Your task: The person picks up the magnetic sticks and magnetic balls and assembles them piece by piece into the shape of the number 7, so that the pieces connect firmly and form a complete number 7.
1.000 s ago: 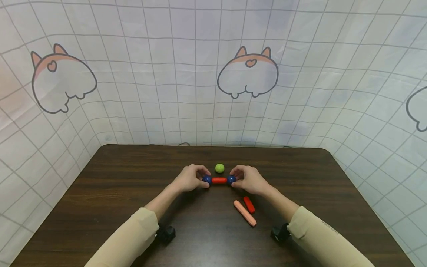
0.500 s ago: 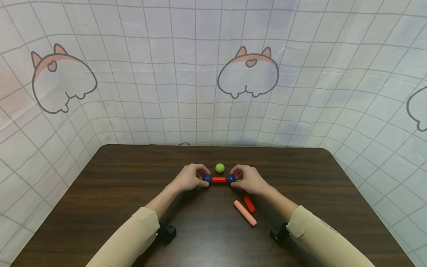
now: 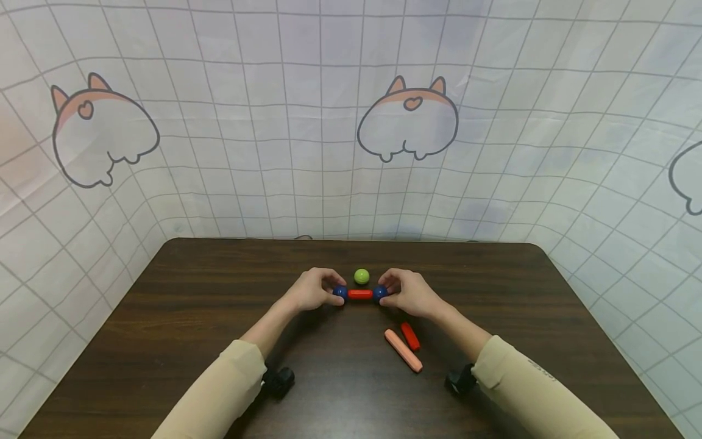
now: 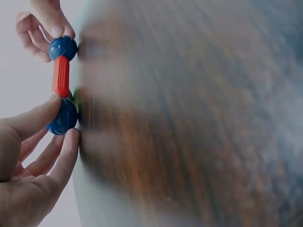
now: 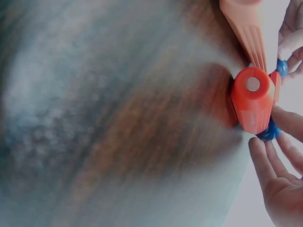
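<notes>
My left hand (image 3: 315, 289) pinches a blue ball (image 3: 340, 293) between thumb and fingers. At the other end of a short red ribbed rod (image 3: 360, 294), my right hand (image 3: 408, 292) pinches a second blue ball (image 3: 380, 294). The rod lies crosswise with one ball touching each end, as the left wrist view also shows with the red rod (image 4: 61, 76) between the two balls. Just behind it sits a light green ball (image 3: 361, 277), mostly hidden in the left wrist view.
In front of my right hand, a second red rod (image 3: 410, 336) lies beside a longer peach rod (image 3: 403, 350) on the dark wooden table (image 3: 208, 292). The near red rod (image 5: 253, 101) has a pale round disc in its end. A patterned curtain (image 3: 307, 152) hangs behind the table.
Both hands have shifted very slightly toward the back of the table, carrying the blue balls and red rod closer to the green ball. The loose rods stay where they were.
</notes>
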Demonstrator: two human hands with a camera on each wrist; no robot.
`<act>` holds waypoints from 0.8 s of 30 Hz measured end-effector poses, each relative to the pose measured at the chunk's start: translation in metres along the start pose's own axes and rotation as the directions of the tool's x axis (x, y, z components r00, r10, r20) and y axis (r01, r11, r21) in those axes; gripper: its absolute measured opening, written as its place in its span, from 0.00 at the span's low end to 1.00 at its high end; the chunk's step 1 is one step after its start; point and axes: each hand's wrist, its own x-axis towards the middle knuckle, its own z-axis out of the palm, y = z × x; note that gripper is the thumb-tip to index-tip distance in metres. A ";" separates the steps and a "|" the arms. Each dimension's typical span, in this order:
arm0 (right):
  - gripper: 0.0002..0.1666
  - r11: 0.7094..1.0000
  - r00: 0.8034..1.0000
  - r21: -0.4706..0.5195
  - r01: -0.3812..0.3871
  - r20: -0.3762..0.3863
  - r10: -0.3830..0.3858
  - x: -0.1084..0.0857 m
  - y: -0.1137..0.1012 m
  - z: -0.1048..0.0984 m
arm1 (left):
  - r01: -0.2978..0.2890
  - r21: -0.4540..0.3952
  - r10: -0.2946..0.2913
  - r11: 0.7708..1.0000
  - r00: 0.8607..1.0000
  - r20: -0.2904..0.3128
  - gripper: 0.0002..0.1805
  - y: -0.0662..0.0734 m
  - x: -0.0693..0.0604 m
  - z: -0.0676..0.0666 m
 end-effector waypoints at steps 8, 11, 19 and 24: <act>0.18 1.000 1.000 -0.016 0.005 0.000 -0.005 0.003 0.001 -0.002 | -0.005 -0.035 0.005 0.999 1.000 0.011 0.16 -0.004 0.001 -0.001; 0.18 1.000 1.000 -0.016 0.008 0.003 -0.008 0.004 0.001 -0.002 | -0.004 -0.042 0.005 0.999 1.000 0.013 0.16 -0.003 0.001 -0.001; 0.20 1.000 1.000 0.006 0.009 0.001 -0.009 0.007 0.001 -0.005 | 0.001 -0.057 0.000 0.998 1.000 0.016 0.16 0.000 -0.001 -0.002; 0.21 1.000 1.000 0.026 0.006 0.004 -0.006 0.010 0.003 -0.007 | 0.004 -0.059 -0.003 0.998 1.000 0.020 0.16 0.002 -0.002 -0.002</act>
